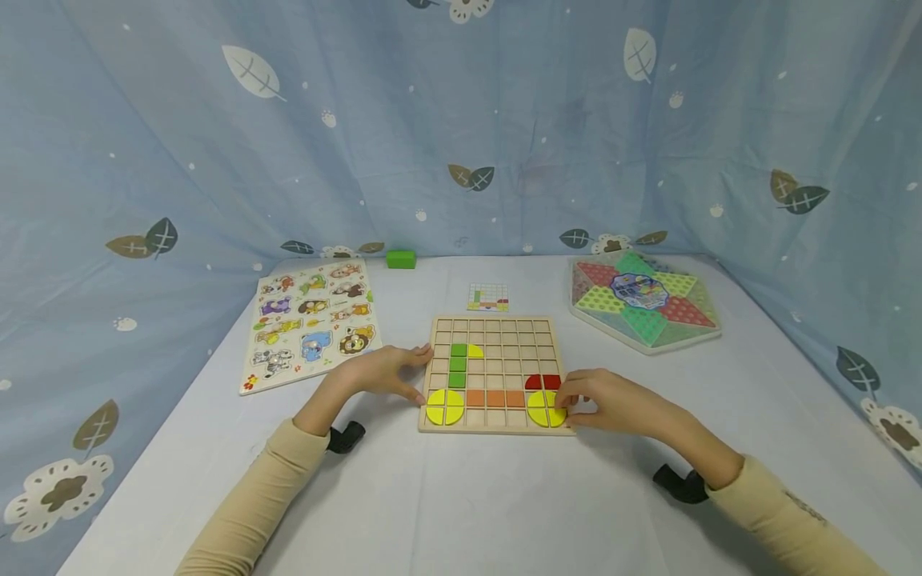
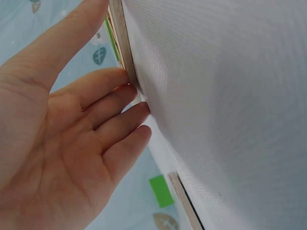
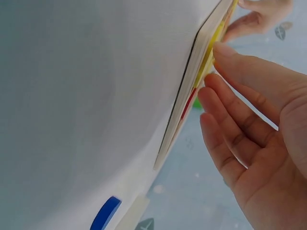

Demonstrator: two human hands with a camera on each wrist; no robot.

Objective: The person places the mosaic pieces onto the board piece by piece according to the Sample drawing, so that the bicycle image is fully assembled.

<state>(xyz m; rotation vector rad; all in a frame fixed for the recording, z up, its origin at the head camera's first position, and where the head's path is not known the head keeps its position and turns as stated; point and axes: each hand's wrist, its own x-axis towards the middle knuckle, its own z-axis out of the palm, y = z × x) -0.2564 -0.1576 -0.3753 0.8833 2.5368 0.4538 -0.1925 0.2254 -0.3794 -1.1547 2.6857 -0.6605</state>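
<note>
A square wooden grid board (image 1: 497, 430) lies on the table between both hands. Its cells hold green squares (image 1: 458, 364), a yellow quarter-round piece (image 1: 475, 351), orange squares (image 1: 495, 398), red pieces (image 1: 542, 382) and two yellow circles made of quarter pieces, one at the lower left (image 1: 444, 406), one at the lower right (image 1: 539, 408). My left hand (image 1: 389, 372) touches the board's left edge, thumb and fingers spread. At the lower right corner, the fingertips of my right hand (image 1: 612, 404) touch the right yellow circle, fingers loosely bent; the right wrist view shows the thumb (image 3: 254, 67) by the board's edge.
A small printed pattern card (image 1: 488, 297) lies behind the board. An animal puzzle board (image 1: 310, 328) is at the left, a hexagonal star-patterned game board (image 1: 644, 302) at the back right. Near the curtain stands a green block (image 1: 401, 259).
</note>
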